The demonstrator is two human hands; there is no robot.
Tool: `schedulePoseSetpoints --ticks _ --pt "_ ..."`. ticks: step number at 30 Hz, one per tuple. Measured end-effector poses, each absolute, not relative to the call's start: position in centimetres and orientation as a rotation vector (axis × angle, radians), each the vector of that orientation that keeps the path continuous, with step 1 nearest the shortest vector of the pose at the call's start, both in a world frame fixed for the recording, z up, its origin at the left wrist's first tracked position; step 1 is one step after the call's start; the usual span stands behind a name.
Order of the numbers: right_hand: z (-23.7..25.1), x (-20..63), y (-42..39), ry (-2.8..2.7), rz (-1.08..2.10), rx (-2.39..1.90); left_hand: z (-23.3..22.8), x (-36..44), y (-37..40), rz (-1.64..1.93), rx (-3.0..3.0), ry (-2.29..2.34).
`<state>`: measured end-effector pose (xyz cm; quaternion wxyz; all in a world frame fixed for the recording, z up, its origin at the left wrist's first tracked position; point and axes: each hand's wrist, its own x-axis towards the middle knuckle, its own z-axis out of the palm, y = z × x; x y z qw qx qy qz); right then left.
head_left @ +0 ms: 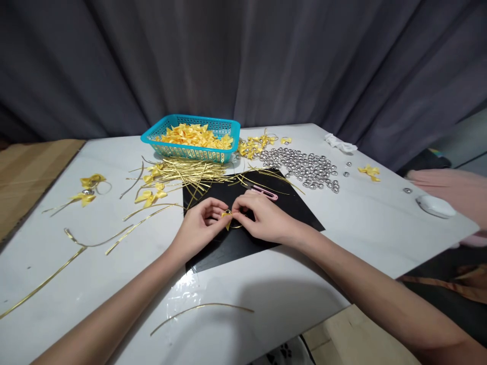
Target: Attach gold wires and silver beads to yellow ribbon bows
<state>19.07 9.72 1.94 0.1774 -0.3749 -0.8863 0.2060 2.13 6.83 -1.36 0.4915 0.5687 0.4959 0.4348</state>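
Over the black mat [232,253], my left hand [201,223] and my right hand [262,215] meet fingertip to fingertip. The left thumb and index finger pinch a small yellow ribbon bow [227,226], which has a shiny silver piece at its centre. At the bow's right edge, the right thumb and index finger are closed on it as well. A thin gold twist tie [236,227] curves out below the right fingertips; the fingers hide where it joins the bow. Just behind the right hand lies a pink-handled cutter [268,192].
A turquoise basket [190,151] of yellow bows stands at the back, with a pile of gold twist ties [194,172] before it. Silver heart-like beads [308,167] are heaped to its right. Loose bows [152,195] and ties lie left. A white mouse [436,206] rests near the right edge.
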Motion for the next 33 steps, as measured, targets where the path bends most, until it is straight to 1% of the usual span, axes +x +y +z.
schedulePoseSetpoints --ticks 8,11,14,18,20,26,33 --pt "1.9 18.9 9.4 -2.531 0.524 -1.012 -1.2 2.2 6.8 1.081 1.336 1.21" --pt "2.1 18.9 9.3 -2.474 0.59 -1.021 -0.9 2.1 6.8 1.118 1.284 1.178" --pt "2.3 18.9 9.5 -2.356 0.815 -1.081 -0.6 2.0 6.9 1.15 1.209 1.158" --pt "2.1 18.8 10.0 -2.055 1.258 -1.115 -0.3 2.1 6.9 1.162 1.148 1.149" --pt "2.1 18.8 10.2 -1.984 1.356 -1.118 -0.3 2.1 6.9 1.163 1.136 1.142" --pt "2.5 19.2 10.4 -2.082 1.31 -1.101 -0.1 2.0 6.7 1.16 1.118 1.14" --pt "3.1 19.5 10.4 -2.189 1.175 -1.083 -0.2 2.1 6.7 1.153 1.118 1.132"
